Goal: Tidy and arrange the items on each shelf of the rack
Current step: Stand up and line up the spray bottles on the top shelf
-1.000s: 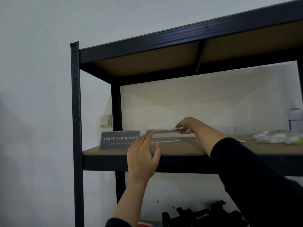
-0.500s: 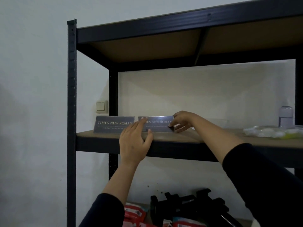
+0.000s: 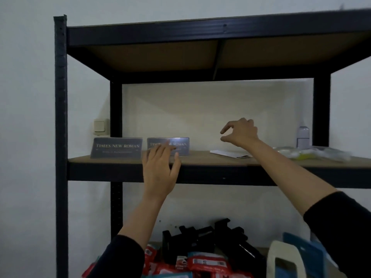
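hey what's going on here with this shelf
A person is tidying a black metal rack. Two "Times New Roman" nameplates, the left nameplate and the right nameplate, stand side by side on the middle shelf. The left hand is open in front of the right one; the right hand hovers empty above a white paper.

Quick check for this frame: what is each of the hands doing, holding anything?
Left hand: open, fingers straight, in front of the second nameplate, holding nothing.
Right hand: open, fingers loosely curled, holding nothing.
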Demonstrator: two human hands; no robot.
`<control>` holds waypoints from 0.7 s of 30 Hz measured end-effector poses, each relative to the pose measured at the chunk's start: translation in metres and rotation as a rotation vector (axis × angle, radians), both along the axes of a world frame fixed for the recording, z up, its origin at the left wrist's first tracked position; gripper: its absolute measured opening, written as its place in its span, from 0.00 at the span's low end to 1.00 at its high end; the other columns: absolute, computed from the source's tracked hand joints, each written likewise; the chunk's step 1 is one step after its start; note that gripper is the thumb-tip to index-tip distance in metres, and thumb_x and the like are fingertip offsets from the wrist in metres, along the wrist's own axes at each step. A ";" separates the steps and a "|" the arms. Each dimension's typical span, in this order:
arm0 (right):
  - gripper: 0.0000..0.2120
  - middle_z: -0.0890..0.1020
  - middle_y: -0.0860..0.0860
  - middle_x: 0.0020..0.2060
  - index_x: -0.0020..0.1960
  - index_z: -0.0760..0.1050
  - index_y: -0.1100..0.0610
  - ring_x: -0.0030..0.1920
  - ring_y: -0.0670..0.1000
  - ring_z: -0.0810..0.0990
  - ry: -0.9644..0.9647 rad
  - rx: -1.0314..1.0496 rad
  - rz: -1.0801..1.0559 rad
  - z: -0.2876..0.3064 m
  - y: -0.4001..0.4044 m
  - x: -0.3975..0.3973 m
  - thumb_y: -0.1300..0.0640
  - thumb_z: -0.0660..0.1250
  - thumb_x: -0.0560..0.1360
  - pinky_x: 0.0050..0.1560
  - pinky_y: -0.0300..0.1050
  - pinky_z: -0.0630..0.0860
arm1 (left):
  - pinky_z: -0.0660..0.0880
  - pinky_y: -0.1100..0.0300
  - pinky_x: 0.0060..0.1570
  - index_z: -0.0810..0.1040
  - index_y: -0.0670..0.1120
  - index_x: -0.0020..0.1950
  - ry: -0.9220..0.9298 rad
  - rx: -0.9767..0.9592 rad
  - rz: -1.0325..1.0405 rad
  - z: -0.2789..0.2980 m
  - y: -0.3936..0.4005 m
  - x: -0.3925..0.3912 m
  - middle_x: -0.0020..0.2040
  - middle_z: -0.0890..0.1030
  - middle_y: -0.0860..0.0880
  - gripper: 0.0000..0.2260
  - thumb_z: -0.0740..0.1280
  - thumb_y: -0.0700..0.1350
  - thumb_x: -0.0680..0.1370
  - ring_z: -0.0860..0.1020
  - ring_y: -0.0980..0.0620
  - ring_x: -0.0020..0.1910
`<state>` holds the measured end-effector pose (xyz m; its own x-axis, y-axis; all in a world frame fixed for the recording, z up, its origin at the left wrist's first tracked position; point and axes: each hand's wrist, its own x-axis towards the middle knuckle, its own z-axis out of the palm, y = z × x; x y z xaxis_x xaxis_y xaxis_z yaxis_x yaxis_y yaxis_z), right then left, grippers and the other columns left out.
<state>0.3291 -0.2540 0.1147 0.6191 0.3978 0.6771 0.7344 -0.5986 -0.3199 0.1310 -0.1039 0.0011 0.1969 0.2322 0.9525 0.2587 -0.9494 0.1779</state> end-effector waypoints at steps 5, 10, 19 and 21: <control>0.33 0.71 0.54 0.68 0.68 0.71 0.51 0.68 0.55 0.69 0.264 -0.178 0.079 -0.012 -0.033 0.011 0.48 0.78 0.67 0.58 0.44 0.69 | 0.62 0.50 0.69 0.76 0.50 0.62 0.058 0.063 -0.054 -0.008 -0.048 0.033 0.66 0.75 0.52 0.18 0.54 0.54 0.79 0.71 0.52 0.66; 0.25 0.71 0.52 0.70 0.65 0.76 0.53 0.69 0.52 0.68 0.274 -0.147 0.173 -0.028 -0.035 0.021 0.53 0.77 0.69 0.61 0.40 0.65 | 0.59 0.48 0.72 0.73 0.48 0.66 0.048 0.110 0.020 -0.030 -0.058 0.044 0.69 0.72 0.50 0.19 0.53 0.54 0.81 0.69 0.50 0.69; 0.25 0.83 0.53 0.50 0.58 0.80 0.57 0.50 0.49 0.80 0.276 0.121 0.315 -0.029 -0.032 0.021 0.54 0.81 0.63 0.50 0.38 0.72 | 0.61 0.49 0.70 0.73 0.48 0.66 0.086 0.139 0.059 -0.032 -0.053 0.044 0.67 0.73 0.50 0.19 0.52 0.54 0.82 0.71 0.49 0.65; 0.18 0.84 0.52 0.50 0.56 0.82 0.56 0.51 0.49 0.81 0.190 0.205 0.307 -0.027 -0.031 0.022 0.55 0.78 0.67 0.52 0.39 0.73 | 0.61 0.49 0.70 0.73 0.48 0.66 0.087 0.139 0.061 -0.032 -0.053 0.044 0.66 0.74 0.50 0.19 0.53 0.54 0.82 0.71 0.49 0.65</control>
